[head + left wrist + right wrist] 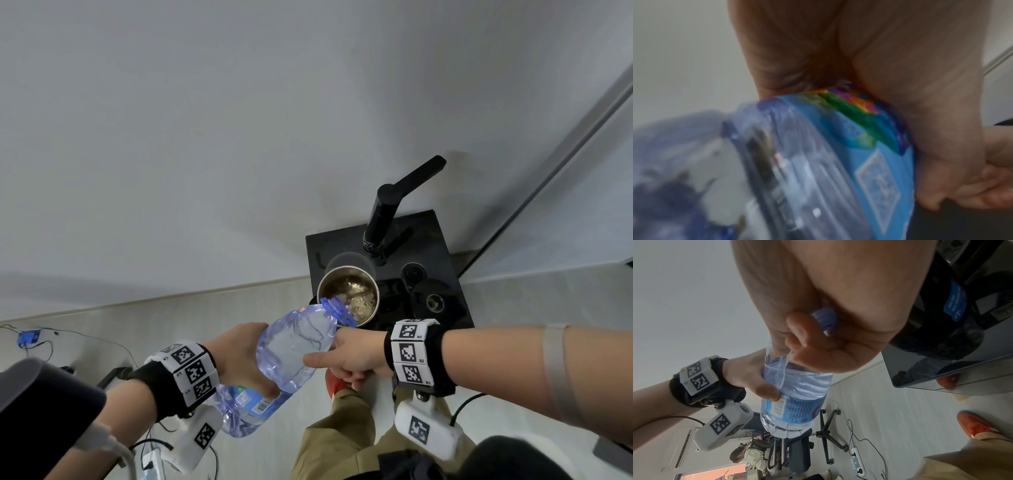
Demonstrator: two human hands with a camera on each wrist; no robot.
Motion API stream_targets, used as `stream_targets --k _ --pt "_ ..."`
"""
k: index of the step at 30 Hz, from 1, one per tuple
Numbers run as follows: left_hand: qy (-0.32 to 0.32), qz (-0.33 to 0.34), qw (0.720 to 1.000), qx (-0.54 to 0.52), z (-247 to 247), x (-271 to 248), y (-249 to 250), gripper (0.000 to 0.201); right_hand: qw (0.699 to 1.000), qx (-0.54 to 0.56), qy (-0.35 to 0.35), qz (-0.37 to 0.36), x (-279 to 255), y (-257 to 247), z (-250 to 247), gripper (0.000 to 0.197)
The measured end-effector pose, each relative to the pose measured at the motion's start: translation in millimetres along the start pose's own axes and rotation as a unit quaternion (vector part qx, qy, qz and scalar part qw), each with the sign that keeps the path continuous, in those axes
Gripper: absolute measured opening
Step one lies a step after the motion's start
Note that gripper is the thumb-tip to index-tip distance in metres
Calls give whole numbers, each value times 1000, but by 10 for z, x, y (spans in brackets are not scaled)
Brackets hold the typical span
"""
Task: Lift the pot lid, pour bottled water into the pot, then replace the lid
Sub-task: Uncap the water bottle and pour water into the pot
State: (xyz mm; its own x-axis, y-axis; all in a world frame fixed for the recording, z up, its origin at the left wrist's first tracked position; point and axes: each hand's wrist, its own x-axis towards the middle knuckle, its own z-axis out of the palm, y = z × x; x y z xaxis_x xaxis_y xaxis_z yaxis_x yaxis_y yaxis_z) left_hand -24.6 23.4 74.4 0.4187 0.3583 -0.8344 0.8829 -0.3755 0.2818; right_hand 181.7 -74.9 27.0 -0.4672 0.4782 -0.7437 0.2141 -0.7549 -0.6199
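Both hands (349, 356) around tilted bottle (291, 353)

head: downward, above hands | wrists: close, along palms | shared: bottle (291, 349)

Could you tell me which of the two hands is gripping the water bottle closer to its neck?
The right hand, holding the water bottle nearest the pot; the left hand grips at the label.

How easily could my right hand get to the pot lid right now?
Probably not yet: the right hand grips the water bottle tilted over the pot. The lid lies unobstructed just beyond it, once that hand lets go.
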Motion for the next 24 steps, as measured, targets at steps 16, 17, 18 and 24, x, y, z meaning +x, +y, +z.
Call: stream_targets --k 16,17,18,24 --pt "-3 8 1000 9 -12 3 -51 70 1000 -5 4 3 16 -12 19 38" --pt "-4 7 1000 6 -13 3 -52 70 1000 -9 6 4 12 -15 22 38" --pt "-5 6 1000 2 -13 -2 -55 71 1000 -14 6 4 13 -20 24 38" --pt "-1 3 1000 -15 -18 -8 -118 77 1000 -17 -1 -1 5 -46 34 35"
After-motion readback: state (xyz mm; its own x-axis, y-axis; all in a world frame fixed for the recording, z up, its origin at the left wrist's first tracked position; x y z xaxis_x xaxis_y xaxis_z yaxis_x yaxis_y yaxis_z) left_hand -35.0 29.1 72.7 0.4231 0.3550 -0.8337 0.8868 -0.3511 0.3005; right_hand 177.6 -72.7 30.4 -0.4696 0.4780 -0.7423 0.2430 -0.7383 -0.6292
